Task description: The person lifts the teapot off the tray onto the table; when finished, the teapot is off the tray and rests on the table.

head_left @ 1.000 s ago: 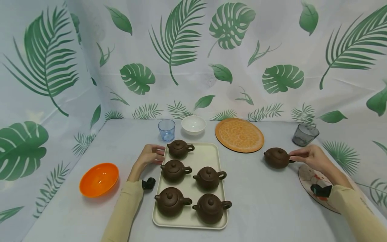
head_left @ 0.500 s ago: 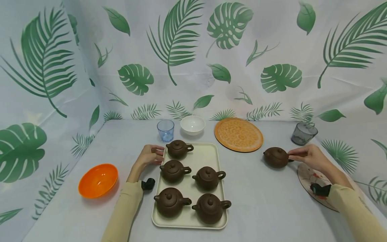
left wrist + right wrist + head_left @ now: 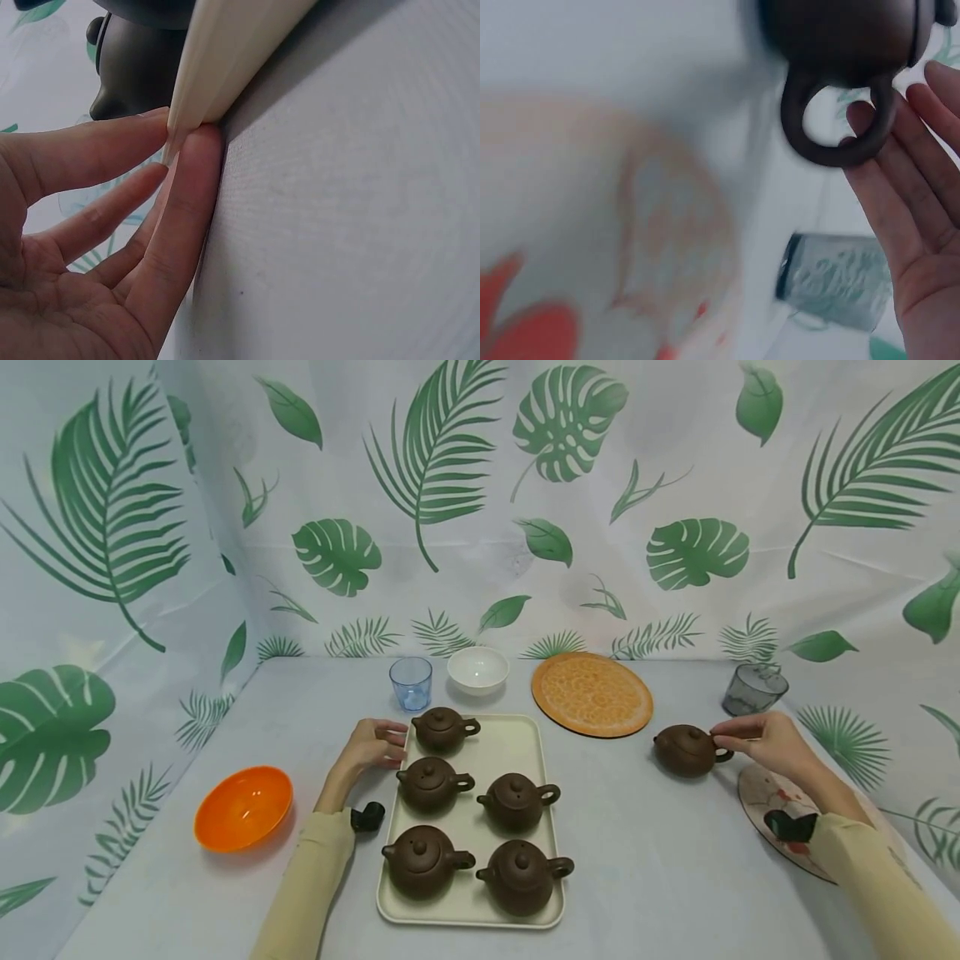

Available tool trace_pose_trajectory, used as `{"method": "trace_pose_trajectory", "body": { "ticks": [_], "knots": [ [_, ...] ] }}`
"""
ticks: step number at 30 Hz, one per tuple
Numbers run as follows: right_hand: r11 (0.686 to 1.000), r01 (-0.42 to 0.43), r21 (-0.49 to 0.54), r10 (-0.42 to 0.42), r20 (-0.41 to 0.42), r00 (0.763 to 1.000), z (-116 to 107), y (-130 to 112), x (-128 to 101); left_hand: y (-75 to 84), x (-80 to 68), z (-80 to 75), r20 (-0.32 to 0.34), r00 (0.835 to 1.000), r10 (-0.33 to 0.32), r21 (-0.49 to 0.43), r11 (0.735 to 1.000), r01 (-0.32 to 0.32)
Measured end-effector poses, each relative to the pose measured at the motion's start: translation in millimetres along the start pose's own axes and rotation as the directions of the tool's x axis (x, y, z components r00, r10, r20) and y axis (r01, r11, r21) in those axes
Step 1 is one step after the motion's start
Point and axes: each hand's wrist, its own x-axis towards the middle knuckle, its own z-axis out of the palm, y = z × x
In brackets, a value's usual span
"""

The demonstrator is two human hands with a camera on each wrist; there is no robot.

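Observation:
A brown teapot rests on the table at the right, its looped handle toward my right hand. That hand's fingers are extended beside the handle and not wrapped round it. One fingertip overlaps the handle's loop in the right wrist view. On the far left, my left hand pinches the side rim of a cream tray. In the left wrist view its fingertips sit against the rim's outer side and underside. Several brown teapots stand on the tray, handles pointing right.
An orange bowl lies left of the tray. Behind stand a blue glass, a white bowl and an orange round mat. A grey glass and a patterned round mat lie by my right arm.
My right hand's fingers have shifted up from the teapot's handle, which now shows below them. The teapot stays in place. The left hand keeps its place at the tray's rim.

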Motion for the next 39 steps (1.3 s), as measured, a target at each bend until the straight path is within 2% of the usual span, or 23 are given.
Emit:
{"method": "trace_pose_trajectory", "body": {
  "ticks": [6,10,17,19,25,32,39],
  "knots": [
    [0.998,0.050,0.032,-0.048,-0.066,0.997,-1,-34,16,0.4,-1.2,1.1,-0.006,1.000,0.003,-0.008,1.000,-0.003],
    [0.994,0.098,0.056,-0.094,-0.061,0.994,5,-64,29,0.0,-1.0,2.1,-0.006,1.000,0.007,-0.003,1.000,-0.007],
    [0.976,0.153,0.155,-0.153,-0.017,0.988,36,-116,52,5.4,-3.7,1.6,-0.009,1.000,0.008,0.014,1.000,-0.008],
    [0.969,0.177,0.175,-0.178,-0.010,0.984,50,-129,60,1.5,-0.2,1.4,-0.015,1.000,0.006,0.004,1.000,-0.006],
    [0.944,0.234,0.235,-0.256,0.068,0.964,86,-169,77,-0.1,-1.9,1.2,-0.011,1.000,0.000,-0.015,1.000,0.000],
    [0.906,0.333,0.262,-0.383,0.169,0.908,119,-219,94,-1.0,-2.7,0.0,-0.029,1.000,-0.003,-0.025,1.000,0.002],
    [0.920,0.315,0.232,-0.370,0.249,0.895,144,-239,106,-0.7,-0.8,3.3,-0.027,1.000,-0.008,-0.026,1.000,0.007]
  ]
}}
